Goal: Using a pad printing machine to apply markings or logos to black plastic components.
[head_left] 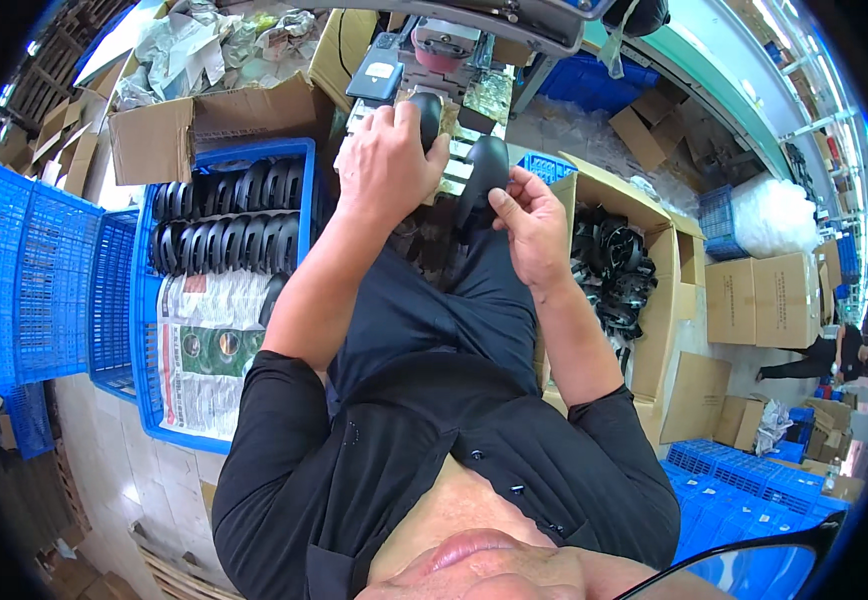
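My left hand is closed around a dark rounded shell at the machine, its fingers bent over the top and its thumb along the side. Between the thumb and fingers of my right hand is a second piece, a glossy black curved shell, tilted in front of the machine's right side. The machine has a reddish block under its head and a metal bed partly hidden by my left hand. A phone-like blue-grey device lies just beyond that hand.
On my left, a blue crate holds two rows of black curved parts and printed paper. A carton of crumpled wrapping stands behind it. At my right is a carton of black parts. Another person is far right.
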Available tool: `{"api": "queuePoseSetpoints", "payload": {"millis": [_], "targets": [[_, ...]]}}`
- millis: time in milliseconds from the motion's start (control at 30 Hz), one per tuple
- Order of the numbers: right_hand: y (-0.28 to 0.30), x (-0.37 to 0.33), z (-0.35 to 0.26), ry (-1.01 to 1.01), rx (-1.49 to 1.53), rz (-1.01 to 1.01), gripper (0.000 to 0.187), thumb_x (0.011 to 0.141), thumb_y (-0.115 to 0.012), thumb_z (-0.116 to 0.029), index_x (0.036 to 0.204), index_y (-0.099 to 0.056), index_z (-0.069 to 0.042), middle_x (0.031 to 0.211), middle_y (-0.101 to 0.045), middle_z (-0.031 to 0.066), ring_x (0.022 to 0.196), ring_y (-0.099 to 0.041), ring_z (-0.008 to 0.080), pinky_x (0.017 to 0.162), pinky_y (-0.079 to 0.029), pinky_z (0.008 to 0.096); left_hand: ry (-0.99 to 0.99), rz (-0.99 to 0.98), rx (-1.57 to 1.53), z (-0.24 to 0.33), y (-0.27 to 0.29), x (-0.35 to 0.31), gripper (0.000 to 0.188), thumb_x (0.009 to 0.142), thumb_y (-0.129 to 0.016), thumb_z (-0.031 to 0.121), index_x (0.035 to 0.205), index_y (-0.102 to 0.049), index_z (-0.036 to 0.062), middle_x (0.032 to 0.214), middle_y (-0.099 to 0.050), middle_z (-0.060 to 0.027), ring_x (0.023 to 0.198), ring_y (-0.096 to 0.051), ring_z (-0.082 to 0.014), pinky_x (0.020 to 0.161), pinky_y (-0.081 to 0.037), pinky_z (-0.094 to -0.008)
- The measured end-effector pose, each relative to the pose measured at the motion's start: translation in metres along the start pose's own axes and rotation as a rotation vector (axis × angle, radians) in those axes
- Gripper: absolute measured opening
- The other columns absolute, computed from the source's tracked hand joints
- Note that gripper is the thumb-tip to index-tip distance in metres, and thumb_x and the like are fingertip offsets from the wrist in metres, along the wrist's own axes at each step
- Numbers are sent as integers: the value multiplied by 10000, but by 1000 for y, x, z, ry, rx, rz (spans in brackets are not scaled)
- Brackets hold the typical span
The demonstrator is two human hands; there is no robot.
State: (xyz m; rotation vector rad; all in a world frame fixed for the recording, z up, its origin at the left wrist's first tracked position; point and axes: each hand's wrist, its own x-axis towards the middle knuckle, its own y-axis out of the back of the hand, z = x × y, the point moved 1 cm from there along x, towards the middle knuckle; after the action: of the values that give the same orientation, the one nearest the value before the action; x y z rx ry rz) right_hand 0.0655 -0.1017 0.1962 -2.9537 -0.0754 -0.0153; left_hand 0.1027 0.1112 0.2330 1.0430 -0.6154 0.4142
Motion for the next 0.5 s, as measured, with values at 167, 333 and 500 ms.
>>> {"api": "queuePoseSetpoints", "payload": {"millis": [167, 333, 500], "targets": [[-30, 31, -14, 19, -1, -71, 479, 967, -798, -94, 1389, -612, 33, 975, -654, 11, 824, -597, 78, 704, -523, 238, 148, 132, -211, -9, 21, -2, 381, 830, -858, 317, 968, -658, 23, 854, -696, -145, 790, -708, -336, 750, -577, -433], [-68, 60, -6, 98, -78, -106, 541, 951, -815, -80, 1435, -584, -12, 905, -645, 7, 744, -583, 83, 670, -517, 251, 436, 90, -219, -46, 42, -48, 382, 858, -873, 328, 991, -677, 28, 776, -628, -56, 686, -595, -165, 685, -529, -338], [-75, 75, 19, 339, -463, -38, 307, 918, -833, -100, 1223, -794, -103, 862, -579, 3, 767, -576, 126, 711, -522, 314, 575, 52, -160, -101, 48, -111, 372, 887, -875, 324, 1016, -700, 22, 809, -670, -46, 731, -618, -152, 731, -541, -326]]}}
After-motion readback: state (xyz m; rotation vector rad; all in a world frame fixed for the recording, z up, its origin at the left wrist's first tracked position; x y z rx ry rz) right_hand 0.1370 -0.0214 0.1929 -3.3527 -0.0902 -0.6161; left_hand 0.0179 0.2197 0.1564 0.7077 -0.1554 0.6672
